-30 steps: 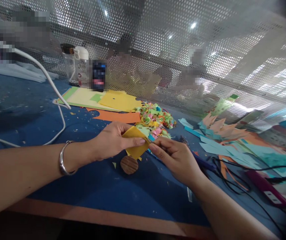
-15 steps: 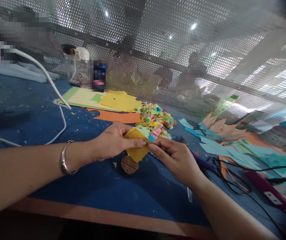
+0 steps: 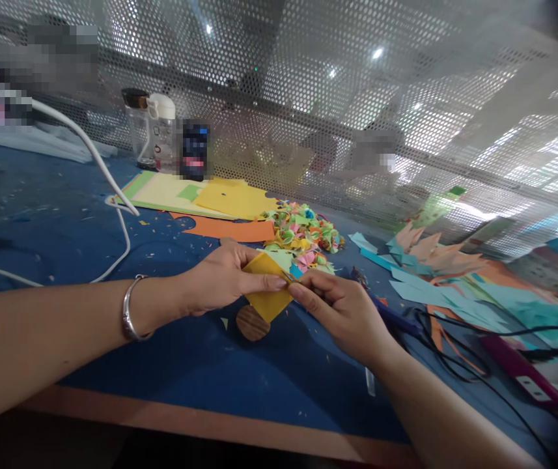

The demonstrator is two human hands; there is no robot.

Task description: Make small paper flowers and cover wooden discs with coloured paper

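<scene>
My left hand [image 3: 230,277] pinches a folded-looking piece of yellow paper [image 3: 266,303] between thumb and fingers, above the table. My right hand [image 3: 342,312] is closed at the paper's right edge. A thin metal tool [image 3: 292,278] shows between its fingertips, with the tip against the paper; most of it is hidden in the hand, so its kind cannot be made out. Just below the yellow paper lies a round brown wood-grain disc [image 3: 252,324], partly covered by it. Behind both hands is a heap of small colourful paper pieces [image 3: 303,228].
Orange paper [image 3: 230,228] and yellow sheets [image 3: 234,198] lie beyond my hands. Bottles [image 3: 164,133] and a phone [image 3: 195,150] stand by the perforated screen. At right are light-blue paper scraps [image 3: 425,290], black cables and a purple power strip [image 3: 527,378]. A white cable [image 3: 83,137] arches at left.
Both hands stay in nearly the same place. The yellow paper has shifted slightly down and right, and more of the metal tool shows at its edge.
</scene>
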